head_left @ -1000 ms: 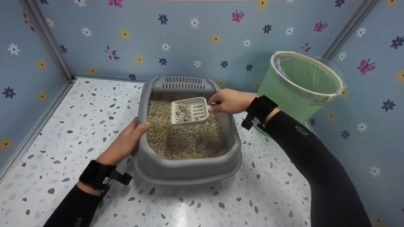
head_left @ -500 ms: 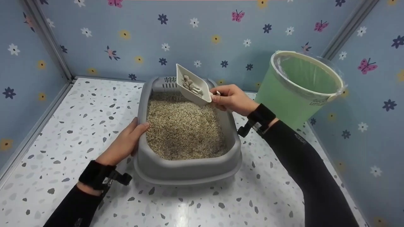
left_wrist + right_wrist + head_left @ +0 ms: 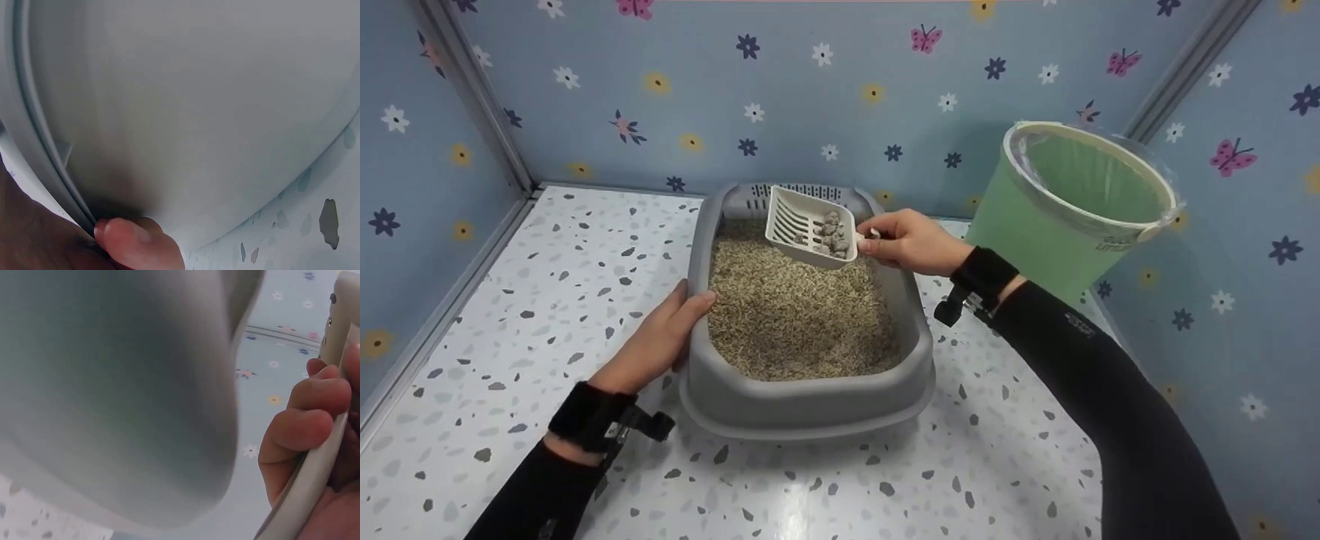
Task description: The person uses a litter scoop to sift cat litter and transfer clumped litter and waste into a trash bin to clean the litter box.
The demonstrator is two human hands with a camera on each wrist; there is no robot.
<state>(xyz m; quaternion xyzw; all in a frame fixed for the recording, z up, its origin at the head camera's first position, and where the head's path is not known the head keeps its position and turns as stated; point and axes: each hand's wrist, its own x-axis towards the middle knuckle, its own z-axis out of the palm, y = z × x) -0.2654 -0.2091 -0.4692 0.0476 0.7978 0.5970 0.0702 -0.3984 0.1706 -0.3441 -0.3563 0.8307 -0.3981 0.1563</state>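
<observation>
A grey litter box (image 3: 810, 409) holds tan granular litter (image 3: 787, 322). My left hand (image 3: 656, 334) grips its left rim, thumb on top; in the left wrist view fingertips (image 3: 140, 242) curl under the rim. My right hand (image 3: 919, 241) holds a pale slotted litter scoop (image 3: 810, 256) by its handle, above the back part of the box. Several greyish clumps (image 3: 834, 234) lie in the scoop, gathered toward the handle end. In the right wrist view, fingers (image 3: 304, 430) wrap the scoop handle (image 3: 320, 481), and the box wall (image 3: 124, 410) fills the left side.
A green bin (image 3: 1027, 225) with a clear liner over its rim stands at the right, behind my right forearm. Flower-patterned walls (image 3: 697, 90) rise behind and on both sides. The speckled white floor (image 3: 547, 300) lies around the box.
The scoop rose from over the litter, tilted steeply, then came down flatter. Its clumps shifted toward the handle. The hollow in the litter looks more level. My left hand stayed put.
</observation>
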